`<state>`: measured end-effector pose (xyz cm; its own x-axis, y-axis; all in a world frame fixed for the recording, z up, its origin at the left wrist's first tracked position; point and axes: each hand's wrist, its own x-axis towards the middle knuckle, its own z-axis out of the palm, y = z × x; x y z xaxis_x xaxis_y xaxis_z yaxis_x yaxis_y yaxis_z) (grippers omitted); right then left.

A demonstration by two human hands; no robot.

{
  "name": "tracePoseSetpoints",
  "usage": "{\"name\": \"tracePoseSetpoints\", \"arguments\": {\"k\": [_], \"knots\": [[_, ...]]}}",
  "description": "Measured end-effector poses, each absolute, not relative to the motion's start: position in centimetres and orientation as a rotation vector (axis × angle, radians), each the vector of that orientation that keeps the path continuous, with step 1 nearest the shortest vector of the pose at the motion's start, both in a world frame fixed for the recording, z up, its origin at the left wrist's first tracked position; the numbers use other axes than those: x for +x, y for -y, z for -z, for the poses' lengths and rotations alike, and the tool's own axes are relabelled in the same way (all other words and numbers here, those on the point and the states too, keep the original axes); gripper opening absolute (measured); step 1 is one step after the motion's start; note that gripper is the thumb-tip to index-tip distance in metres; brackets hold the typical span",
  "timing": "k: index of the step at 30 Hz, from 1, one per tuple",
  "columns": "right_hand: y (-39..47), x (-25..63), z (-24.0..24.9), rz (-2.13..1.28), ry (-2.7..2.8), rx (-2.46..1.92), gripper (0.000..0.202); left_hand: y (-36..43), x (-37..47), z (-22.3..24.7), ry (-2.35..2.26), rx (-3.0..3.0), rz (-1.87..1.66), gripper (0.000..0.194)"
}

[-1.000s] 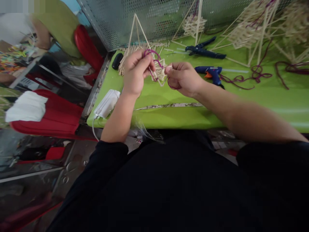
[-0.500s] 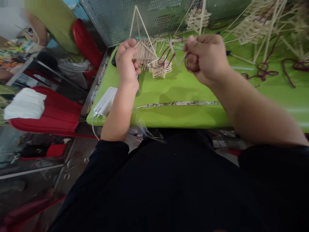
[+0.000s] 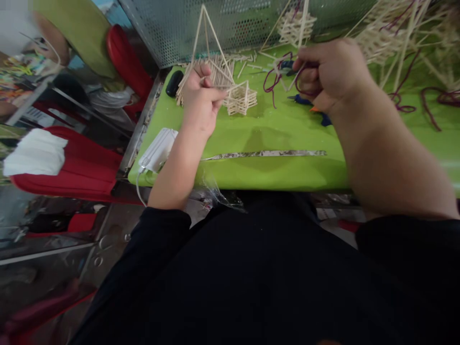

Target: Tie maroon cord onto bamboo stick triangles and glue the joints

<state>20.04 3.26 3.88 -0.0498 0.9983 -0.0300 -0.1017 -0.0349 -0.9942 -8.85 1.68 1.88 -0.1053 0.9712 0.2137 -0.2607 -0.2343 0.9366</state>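
Note:
My right hand (image 3: pixel 332 72) is closed in a pinch on a purple cord (image 3: pixel 271 81), which hangs in loops to its left. Blurred pale strips show among the loops. My left hand (image 3: pixel 201 100) has its fingers apart, thumb stretched toward a star-shaped lattice of small sticks (image 3: pixel 241 100). Close behind it rises a tall pointed stick frame (image 3: pixel 216 39); my fingers overlap its lower part, and contact is unclear. A pile of loose sticks (image 3: pixel 220 69) lies behind. Below my right hand is a blue tool with an orange part (image 3: pixel 316 109), partly hidden.
More stick lattices (image 3: pixel 296 28) stand at the back right of the green table (image 3: pixel 280 175). A patterned strip (image 3: pixel 266 153), a white power adapter (image 3: pixel 158 148) and a black object (image 3: pixel 174 84) lie on it. A perforated metal panel (image 3: pixel 151 28) borders the back; a red chair (image 3: pixel 82 167) stands left.
My right hand has moved right and slightly up, drawing the purple cord away from the star lattice. My left hand has shifted slightly right and down. The blue tool is now exposed.

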Motion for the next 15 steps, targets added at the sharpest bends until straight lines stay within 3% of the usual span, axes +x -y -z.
{"name": "tracePoseSetpoints", "arguments": {"k": [7, 15], "knots": [[-1.5, 19.1, -4.3, -1.222, 1.301, -1.105, 0.027, -3.0, -9.0, 0.6, -0.835, 1.118, -1.576, 0.050], [0.1, 18.3, -5.7, -1.481, 1.340, -1.027, 0.016, -2.0, -8.1, 0.1, -0.897, 1.153, -1.592, 0.045]]}}
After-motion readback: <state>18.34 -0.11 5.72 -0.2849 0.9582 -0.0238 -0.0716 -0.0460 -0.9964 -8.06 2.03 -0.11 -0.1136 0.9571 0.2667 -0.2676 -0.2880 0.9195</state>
